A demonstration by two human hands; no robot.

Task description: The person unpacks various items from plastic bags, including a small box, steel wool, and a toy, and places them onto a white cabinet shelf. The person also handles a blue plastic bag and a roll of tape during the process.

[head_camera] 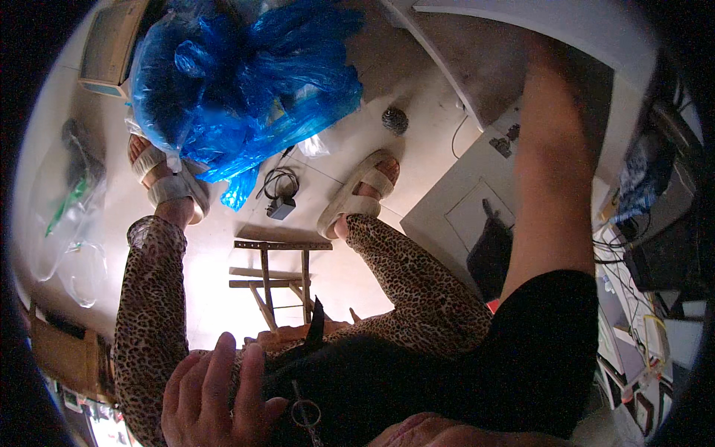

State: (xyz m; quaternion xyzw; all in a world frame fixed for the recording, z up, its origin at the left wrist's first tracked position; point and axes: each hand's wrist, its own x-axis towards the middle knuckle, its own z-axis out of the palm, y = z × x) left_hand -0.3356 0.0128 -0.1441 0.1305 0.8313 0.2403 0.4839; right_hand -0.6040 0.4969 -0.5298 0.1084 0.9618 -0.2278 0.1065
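Note:
My left hand (218, 391) rests palm down near my lap, its fingers slightly apart with nothing visible in them. Beside it a metal ring (306, 413) hangs against my black top. My bare right forearm (553, 184) reaches away toward a white panel edge (514, 17), where it fades into shadow; the right hand is out of sight. A patch of skin at the bottom edge is too cropped to identify. On the floor before me lies a large, crumpled blue plastic bag (251, 95), between and beyond my sandalled feet.
A power adapter (281, 208) with coiled cable and a dark round object (395, 120) lie on the floor. At left are a cardboard box (106, 44) and a clear plastic bag (72, 223). Wooden stool legs (268, 279) show between my legs. Tangled cables (620, 246) hang at right.

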